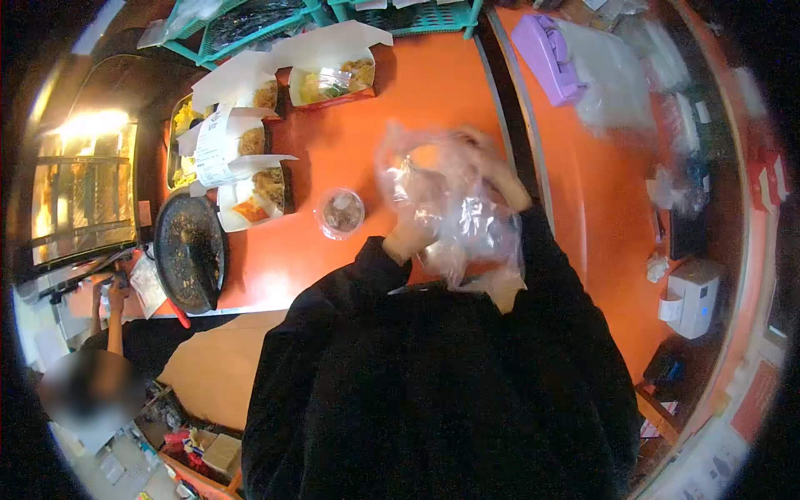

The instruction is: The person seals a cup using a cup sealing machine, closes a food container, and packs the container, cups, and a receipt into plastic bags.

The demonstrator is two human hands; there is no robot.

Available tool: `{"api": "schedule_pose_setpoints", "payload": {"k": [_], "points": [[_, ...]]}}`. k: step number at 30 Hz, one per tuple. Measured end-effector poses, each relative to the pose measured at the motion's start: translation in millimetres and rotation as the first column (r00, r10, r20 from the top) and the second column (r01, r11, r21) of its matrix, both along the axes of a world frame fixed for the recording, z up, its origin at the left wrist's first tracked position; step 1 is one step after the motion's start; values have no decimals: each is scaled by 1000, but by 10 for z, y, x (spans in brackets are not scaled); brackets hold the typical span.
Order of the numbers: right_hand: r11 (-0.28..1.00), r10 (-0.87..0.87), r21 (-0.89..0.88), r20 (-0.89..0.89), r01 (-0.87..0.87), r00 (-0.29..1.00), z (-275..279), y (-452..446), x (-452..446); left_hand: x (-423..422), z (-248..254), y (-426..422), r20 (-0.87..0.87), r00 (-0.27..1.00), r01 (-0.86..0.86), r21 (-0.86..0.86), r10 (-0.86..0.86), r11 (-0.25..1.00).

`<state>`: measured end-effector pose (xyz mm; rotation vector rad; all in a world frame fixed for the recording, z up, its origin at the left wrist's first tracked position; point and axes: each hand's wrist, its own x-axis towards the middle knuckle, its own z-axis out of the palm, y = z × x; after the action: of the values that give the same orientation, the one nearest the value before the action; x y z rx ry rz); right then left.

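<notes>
A clear plastic bag [467, 221] is in front of my chest, shiny and crumpled, with something whitish and reddish showing at its lower end that I cannot make out. My left hand [407, 236] is on the bag's left side, its fingers partly hidden behind the film. At the upper right, my right hand [498, 171] curls around the bag's edge and is a little blurred. Left of the bag stands a clear cup [342, 214] with dark contents. Farther left are open paper food boxes, among them one with a raised white lid [333, 83].
A black round pan [190, 250] lies at the counter's left edge, near a lit display case [83, 192]. Teal baskets [408, 18] line the far side. To the right are a purple holder [550, 62] and a small white printer [693, 298]. Another person's hand [115, 292] is at lower left.
</notes>
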<state>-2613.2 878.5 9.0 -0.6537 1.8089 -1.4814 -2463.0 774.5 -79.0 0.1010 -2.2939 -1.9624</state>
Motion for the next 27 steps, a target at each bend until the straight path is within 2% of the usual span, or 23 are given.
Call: {"api": "schedule_pose_setpoints", "payload": {"k": [1, 2, 3, 5, 6, 7, 9, 10, 11, 12, 13, 14, 16, 18, 19, 20, 21, 22, 23, 24, 25, 26, 27], "points": [[979, -199, -37, 45, 201, 979, -88, 95, 30, 32, -11, -17, 79, 997, -47, 299, 24, 953], [963, -249, -116, -30, 244, 968, 40, 240, 205, 58, 18, -36, 156, 986, -138, 567, 59, 812], [941, -302, -194, -105, 278, 947, 166, 386, 380, 30, 86, -20, 170, 980, -178, 514, 103, 839], [989, -145, -31, -6, 145, 989, 184, 636, 644, -40, 270, -24, 176, 969, -235, 431, 175, 871], [991, -101, 81, -36, 104, 994, 44, 819, 606, -63, 369, -42, 174, 965, -254, 402, 199, 880], [980, -47, 192, -62, 58, 997, -95, 1001, 567, 29, 489, -71, 154, 979, -202, 614, 136, 763], [980, 191, 9, 272, -201, 943, 20, 1047, 279, 130, 620, -140, 122, 990, -140, 789, 71, 598], [981, 185, 10, 271, -195, 945, 109, 976, 232, 140, 649, -174, -93, 995, 41, 198, -23, 979], [968, 188, -147, -122, -205, 975, 301, 772, 244, 142, 700, -167, -194, 953, 104, -512, -233, 853], [966, 120, -181, -325, -186, 938, 386, 601, 277, 142, 951, -54, -18, 967, 230, -364, -254, 903], [981, 84, -133, -360, -140, 929, 353, 484, 337, 134, 858, -11, -17, 965, 237, -363, -261, 901], [996, 57, -51, -341, -79, 938, 247, 408, 399, 122, 696, 12, -58, 896, 322, -598, -440, 734], [993, -62, 76, -290, 87, 955, 14, 428, 539, 28, 637, -22, -46, 786, 344, -796, -617, 498], [955, -200, 156, -285, 251, 937, -41, 517, 653, -96, 761, -61, -195, 912, 45, -827, -361, 561], [924, -258, 204, -289, 323, 922, -2, 563, 682, -146, 721, -18, -110, 968, 92, -680, -226, 728], [889, -308, 250, -294, 384, 905, 63, 601, 686, -198, 681, 25, -22, 997, 61, -461, -80, 885], [851, -350, 293, -300, 435, 887, 131, 637, 686, -261, 688, 66, 61, 996, -49, -233, 65, 971], [819, -385, 323, -303, 474, 872, 197, 662, 675, -308, 724, 135, 129, 985, -144, 229, 116, 963], [805, -407, 331, -296, 493, 864, 208, 689, 654, -354, 815, 206, 216, 969, -234, 632, 122, 739], [803, -411, 334, -292, 494, 864, 211, 696, 636, -405, 862, 253, 301, 950, -309, 884, 79, 350], [835, -376, 320, -262, 448, 889, 66, 739, 599, -403, 544, 210, 289, 955, -295, 889, 69, 351], [864, -340, 305, -232, 400, 911, -77, 781, 564, -362, -48, 97, 297, 954, -212, 603, 30, 769], [891, -303, 288, -201, 351, 932, -219, 825, 530, -433, 241, 73, 364, 925, -242, 782, -106, 574]]}}
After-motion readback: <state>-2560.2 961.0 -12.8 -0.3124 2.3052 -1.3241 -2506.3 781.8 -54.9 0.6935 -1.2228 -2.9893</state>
